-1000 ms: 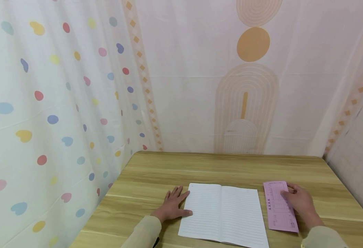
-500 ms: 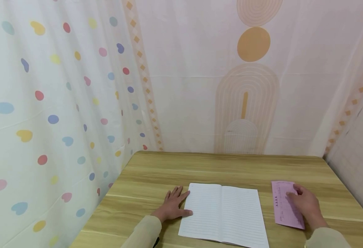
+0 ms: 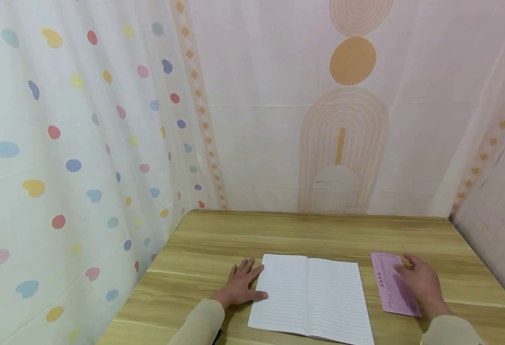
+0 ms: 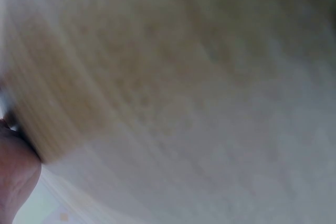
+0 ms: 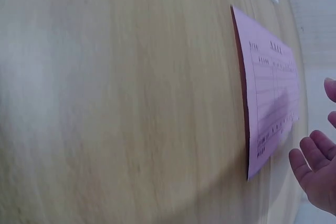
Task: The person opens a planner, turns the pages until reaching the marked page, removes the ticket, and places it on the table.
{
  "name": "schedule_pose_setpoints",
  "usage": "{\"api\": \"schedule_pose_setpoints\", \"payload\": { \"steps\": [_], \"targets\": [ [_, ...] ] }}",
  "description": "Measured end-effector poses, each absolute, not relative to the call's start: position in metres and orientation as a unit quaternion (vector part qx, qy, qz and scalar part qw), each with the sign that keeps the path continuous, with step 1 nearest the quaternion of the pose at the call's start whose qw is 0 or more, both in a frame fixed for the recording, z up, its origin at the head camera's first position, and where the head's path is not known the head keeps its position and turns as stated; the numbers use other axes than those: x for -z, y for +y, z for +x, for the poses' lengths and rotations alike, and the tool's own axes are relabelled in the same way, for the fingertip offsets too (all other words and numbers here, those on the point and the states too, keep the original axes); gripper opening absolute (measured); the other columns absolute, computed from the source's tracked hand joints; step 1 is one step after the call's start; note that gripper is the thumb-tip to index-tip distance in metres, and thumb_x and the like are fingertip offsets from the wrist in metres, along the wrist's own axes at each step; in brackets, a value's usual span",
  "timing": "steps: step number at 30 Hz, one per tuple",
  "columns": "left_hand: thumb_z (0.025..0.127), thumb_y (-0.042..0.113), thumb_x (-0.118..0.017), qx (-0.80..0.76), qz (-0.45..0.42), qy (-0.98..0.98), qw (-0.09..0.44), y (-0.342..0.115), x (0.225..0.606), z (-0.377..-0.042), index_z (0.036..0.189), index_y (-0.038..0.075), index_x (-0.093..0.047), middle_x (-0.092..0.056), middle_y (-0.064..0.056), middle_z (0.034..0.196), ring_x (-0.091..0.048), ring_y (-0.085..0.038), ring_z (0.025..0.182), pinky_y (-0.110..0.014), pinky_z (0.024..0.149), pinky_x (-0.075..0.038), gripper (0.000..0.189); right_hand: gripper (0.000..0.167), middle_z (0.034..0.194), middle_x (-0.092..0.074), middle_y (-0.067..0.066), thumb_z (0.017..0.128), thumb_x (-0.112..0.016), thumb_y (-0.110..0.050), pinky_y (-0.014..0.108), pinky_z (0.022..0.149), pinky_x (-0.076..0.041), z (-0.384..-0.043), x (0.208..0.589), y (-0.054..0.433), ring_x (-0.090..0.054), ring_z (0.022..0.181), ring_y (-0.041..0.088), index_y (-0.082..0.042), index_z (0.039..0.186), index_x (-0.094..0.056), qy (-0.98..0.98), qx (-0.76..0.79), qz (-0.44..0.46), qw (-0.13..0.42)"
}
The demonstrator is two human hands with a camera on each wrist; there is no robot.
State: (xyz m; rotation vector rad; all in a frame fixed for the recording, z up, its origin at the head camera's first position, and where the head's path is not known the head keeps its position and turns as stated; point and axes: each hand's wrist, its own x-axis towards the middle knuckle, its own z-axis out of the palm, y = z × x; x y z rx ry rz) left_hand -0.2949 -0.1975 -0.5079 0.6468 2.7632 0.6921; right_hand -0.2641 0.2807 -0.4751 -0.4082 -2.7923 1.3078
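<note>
An open notebook (image 3: 332, 302) with white ruled pages lies on the wooden table in the head view. My left hand (image 3: 240, 286) rests at its left side, fingers spread and thumb over the page edge. Right of the notebook lies a pink printed form (image 3: 389, 282), flat and slightly turned. Beside the form's right edge, my right hand (image 3: 422, 280) hovers with relaxed fingers and holds nothing. In the right wrist view, the fingers (image 5: 313, 150) are apart from the pink form (image 5: 270, 87). The left wrist view is blurred, with just part of the left hand (image 4: 16, 171) at the edge.
The wood-grain table (image 3: 312, 235) reaches back to a pale curtain (image 3: 256, 143) with arch patterns. A dotted curtain (image 3: 105, 143) hangs along the left, and a light patterned sheet (image 3: 498, 215) along the right.
My right hand moved the pink form right, then back slightly left, and has let go of it. The left hand and the notebook have stayed in place.
</note>
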Motion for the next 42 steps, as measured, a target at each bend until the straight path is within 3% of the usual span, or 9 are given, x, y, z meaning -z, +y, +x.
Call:
{"api": "schedule_pose_setpoints", "payload": {
  "steps": [9,17,23,31,42],
  "targets": [
    [0.088,0.055,-0.068,-0.243,0.218,0.939,0.112,-0.197,0.506,-0.296,0.155,0.010,-0.034,-0.012,-0.024,0.162,-0.004,-0.043,0.149,-0.062,0.116,0.001,0.088,0.064,0.146,-0.028,0.042,0.103,-0.051,-0.030,0.066,0.106,-0.028,-0.268,0.475,0.255,-0.030,0.132,0.058,0.009,0.149,-0.031,-0.900,-0.430,-0.072,0.015],
    [0.087,0.055,-0.069,-0.256,0.211,0.938,0.103,-0.198,0.510,-0.299,0.154,0.005,-0.033,-0.015,-0.024,0.162,-0.006,-0.043,0.149,-0.061,0.116,0.001,0.091,0.062,0.142,-0.038,0.039,0.101,-0.060,-0.030,0.067,0.101,-0.036,-0.263,0.481,0.224,-0.041,0.126,0.058,0.012,0.142,-0.041,-0.914,-0.397,0.056,0.064],
    [0.089,0.053,-0.068,-0.277,0.212,0.934,0.080,-0.197,0.510,-0.302,0.152,0.002,-0.036,-0.023,-0.029,0.157,-0.012,-0.048,0.146,-0.065,0.114,-0.001,0.087,0.067,0.141,-0.042,0.038,0.093,-0.069,-0.035,0.065,0.105,-0.032,-0.259,0.492,0.210,-0.039,0.130,0.056,0.012,0.137,-0.049,-0.932,-0.343,0.101,0.061],
    [0.089,0.038,-0.074,-0.330,0.169,0.928,0.044,-0.191,0.505,-0.300,0.150,0.002,-0.040,-0.039,-0.023,0.151,-0.029,-0.046,0.140,-0.064,0.112,-0.018,0.079,0.075,0.137,-0.048,0.036,0.082,-0.078,-0.045,0.062,0.101,-0.039,-0.255,0.501,0.206,-0.046,0.126,0.053,0.009,0.131,-0.059,-0.950,-0.266,0.152,0.050],
    [0.089,0.036,-0.075,-0.395,0.151,0.903,0.076,-0.182,0.497,-0.298,0.153,0.006,-0.036,-0.041,-0.023,0.149,-0.030,-0.042,0.139,-0.060,0.111,-0.027,0.081,0.082,0.141,-0.047,0.031,0.079,-0.076,-0.056,0.061,0.102,-0.038,-0.251,0.507,0.207,-0.046,0.127,0.051,0.005,0.132,-0.060,-0.962,-0.218,0.160,0.031]
  ]
}}
